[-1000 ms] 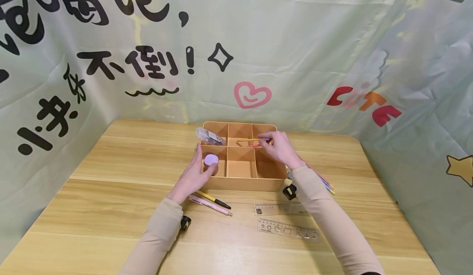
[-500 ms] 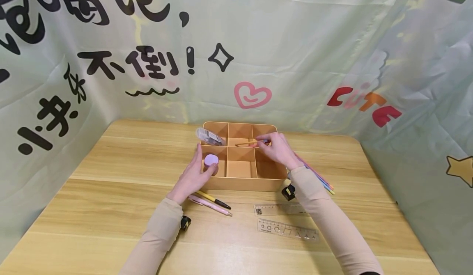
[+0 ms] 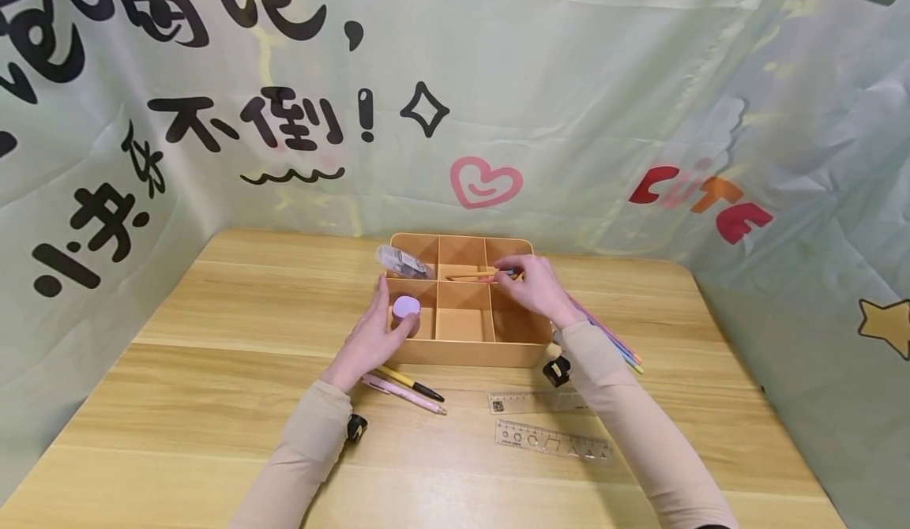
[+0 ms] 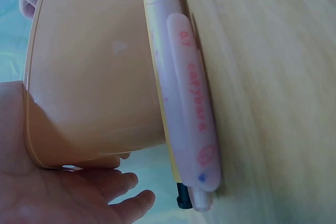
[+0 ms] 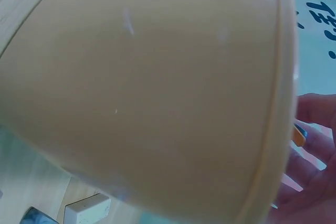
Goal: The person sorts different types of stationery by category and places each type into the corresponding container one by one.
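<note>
Left hand [image 3: 366, 338]: parted thumb and fingers grip desk organizer [image 3: 469, 354]
Right hand [image 3: 538, 288]: closed fingertips pinch slim pencils [image 3: 471, 275] over back compartments

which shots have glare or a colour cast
Head view: a pale sheen on the near part of the wooden table; left wrist view: bluish cast, yet "capybara" on the pink pen is readable; right wrist view: bluish cast too, small highlights on the tan organizer.

Left sleeve [image 3: 306, 438] and right sleeve [image 3: 633, 418]: long, plain beige, bit wrinkly. Small black box [image 3: 357, 429] under left one, another black box [image 3: 558, 371] beside right.
</note>
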A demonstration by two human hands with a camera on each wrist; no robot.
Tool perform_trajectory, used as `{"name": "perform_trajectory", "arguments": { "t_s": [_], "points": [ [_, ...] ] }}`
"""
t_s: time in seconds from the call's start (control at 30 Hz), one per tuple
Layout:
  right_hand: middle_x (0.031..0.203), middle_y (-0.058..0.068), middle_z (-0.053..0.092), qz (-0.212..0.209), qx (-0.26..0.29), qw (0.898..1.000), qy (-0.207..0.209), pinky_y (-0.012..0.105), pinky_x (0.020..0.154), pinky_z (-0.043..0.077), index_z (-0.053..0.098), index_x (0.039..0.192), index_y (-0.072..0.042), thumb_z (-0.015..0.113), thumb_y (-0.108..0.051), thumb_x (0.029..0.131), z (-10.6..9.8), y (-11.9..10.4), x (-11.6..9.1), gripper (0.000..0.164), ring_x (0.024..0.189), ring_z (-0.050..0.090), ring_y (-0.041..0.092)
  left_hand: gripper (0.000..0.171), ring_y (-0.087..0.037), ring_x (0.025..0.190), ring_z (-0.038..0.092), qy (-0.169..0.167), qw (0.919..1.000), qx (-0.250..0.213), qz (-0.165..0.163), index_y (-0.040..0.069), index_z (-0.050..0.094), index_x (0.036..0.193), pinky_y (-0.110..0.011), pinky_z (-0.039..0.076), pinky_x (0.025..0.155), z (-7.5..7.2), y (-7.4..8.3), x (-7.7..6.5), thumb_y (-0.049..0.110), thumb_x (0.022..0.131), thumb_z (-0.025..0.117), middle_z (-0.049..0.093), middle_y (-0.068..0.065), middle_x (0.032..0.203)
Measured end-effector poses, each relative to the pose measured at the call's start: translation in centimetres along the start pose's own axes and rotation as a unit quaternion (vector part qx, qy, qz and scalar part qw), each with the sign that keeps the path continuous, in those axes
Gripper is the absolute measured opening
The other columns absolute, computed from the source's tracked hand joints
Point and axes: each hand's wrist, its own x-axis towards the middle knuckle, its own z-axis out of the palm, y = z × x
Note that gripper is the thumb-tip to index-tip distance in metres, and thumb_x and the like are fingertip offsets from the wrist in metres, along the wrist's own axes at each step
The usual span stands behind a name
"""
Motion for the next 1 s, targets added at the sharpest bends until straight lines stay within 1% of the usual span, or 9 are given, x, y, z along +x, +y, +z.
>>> {"name": "perform_trajectory", "arguments": {
  "t_s": [0.17, 0.3, 0.4, 0.57, 0.7, 0.87, 1.0],
  "points": [
    [0.101, 0.018, 0.076, 0.000, 0.048, 0.998, 0.028, 0.033, 0.076, 0.053, 0.074, 0.111, 0.003, 0.065, -0.010, 0.095, -0.6, 0.4, -0.9, 0.023, 0.089, 0.067, 0.031, 0.096, -0.043, 0.154, 0.017, 0.000, 1.0000, 0.002, -0.003, 0.006, -0.011, 0.161, -0.057, 0.021, 0.125, 0.0, 0.0, 0.0, 0.047, 0.101, 0.053, -0.003, -0.019, 0.170],
    [0.105, 0.021, 0.073, 0.024, 0.084, 0.995, 0.048, 0.033, 0.081, 0.053, 0.071, 0.116, 0.003, 0.062, -0.012, 0.098, -1.6, 1.2, -2.3, 0.025, 0.093, 0.064, 0.028, 0.097, -0.043, 0.154, 0.017, -0.001, 1.0000, 0.001, -0.004, 0.007, -0.013, 0.161, -0.057, 0.021, 0.125, 0.0, 0.1, 0.0, 0.047, 0.101, 0.052, -0.003, -0.020, 0.170],
    [0.112, 0.021, 0.072, 0.051, 0.094, 0.992, 0.063, 0.026, 0.082, 0.051, 0.070, 0.120, 0.001, 0.059, -0.017, 0.101, -2.6, 1.9, -3.6, 0.029, 0.096, 0.061, 0.017, 0.096, -0.042, 0.154, 0.016, -0.003, 1.0000, 0.000, -0.004, 0.008, -0.013, 0.160, -0.057, 0.020, 0.126, 0.0, 0.1, -0.1, 0.047, 0.101, 0.052, -0.005, -0.019, 0.170],
    [0.120, 0.023, 0.071, 0.084, 0.111, 0.987, 0.075, 0.013, 0.082, 0.048, 0.068, 0.125, 0.000, 0.056, -0.023, 0.103, -4.0, 3.2, -6.0, 0.033, 0.095, 0.057, -0.006, 0.095, -0.041, 0.155, 0.014, -0.002, 1.0000, -0.001, -0.002, 0.006, -0.011, 0.161, -0.056, 0.018, 0.126, -0.1, 0.1, -0.1, 0.047, 0.102, 0.052, -0.005, -0.019, 0.170],
    [0.121, 0.025, 0.070, 0.095, 0.108, 0.987, 0.074, 0.009, 0.080, 0.047, 0.066, 0.127, 0.002, 0.058, -0.021, 0.103, -4.6, 4.5, -8.1, 0.034, 0.092, 0.055, -0.014, 0.096, -0.041, 0.155, 0.014, -0.004, 1.0000, 0.002, -0.003, 0.006, -0.012, 0.161, -0.055, 0.017, 0.127, -0.1, 0.0, 0.0, 0.047, 0.102, 0.052, -0.006, -0.018, 0.170],
    [0.122, 0.027, 0.069, 0.112, 0.077, 0.988, 0.077, 0.008, 0.077, 0.047, 0.065, 0.128, 0.004, 0.058, -0.019, 0.102, -5.1, 6.1, -10.6, 0.035, 0.090, 0.052, -0.015, 0.096, -0.041, 0.155, 0.014, -0.004, 1.0000, -0.002, 0.000, 0.005, -0.011, 0.161, -0.055, 0.017, 0.127, -0.1, -0.1, 0.0, 0.047, 0.102, 0.052, -0.005, -0.019, 0.170],
    [0.119, 0.028, 0.068, 0.132, 0.066, 0.985, 0.090, 0.006, 0.076, 0.046, 0.064, 0.127, 0.006, 0.058, -0.017, 0.102, -5.3, 7.4, -12.1, 0.035, 0.088, 0.050, -0.016, 0.096, -0.040, 0.155, 0.013, -0.004, 1.0000, -0.006, 0.000, 0.004, -0.010, 0.161, -0.055, 0.017, 0.127, 0.0, -0.1, 0.0, 0.046, 0.101, 0.053, -0.006, -0.018, 0.170]
  ]
}}
